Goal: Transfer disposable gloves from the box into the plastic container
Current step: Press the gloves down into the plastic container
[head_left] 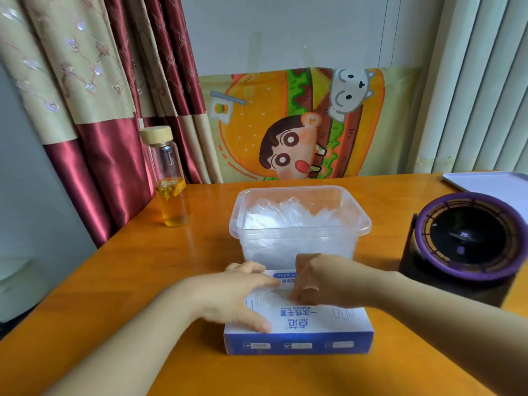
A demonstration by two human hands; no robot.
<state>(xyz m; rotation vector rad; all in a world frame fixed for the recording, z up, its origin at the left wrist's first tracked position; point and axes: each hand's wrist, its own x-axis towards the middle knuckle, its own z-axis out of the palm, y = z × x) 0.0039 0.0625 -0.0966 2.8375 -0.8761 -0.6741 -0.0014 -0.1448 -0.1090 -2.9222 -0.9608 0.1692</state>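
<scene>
Blue-and-white box (300,327) lying flat on the near part of the table (114,281). Left hand (231,292) presses on its top, fingers straight and close together. Right hand (323,284) curls its fingers down onto a clear glove (267,295) at the opening (pinching it, as far as shows). Just behind: clear container (300,232) with a heap of gloves (294,215) inside. Far left: bottle (170,178).

A room in a home, by the look of it: red and beige patterned curtains (94,81) hang beyond the left hand (228,292), a cartoon burger picture (300,124) leans against the wall (285,30) ahead of it, and 1 glass bottle (171,178) of fruit tea stands on the orange tabletop (114,281).
</scene>
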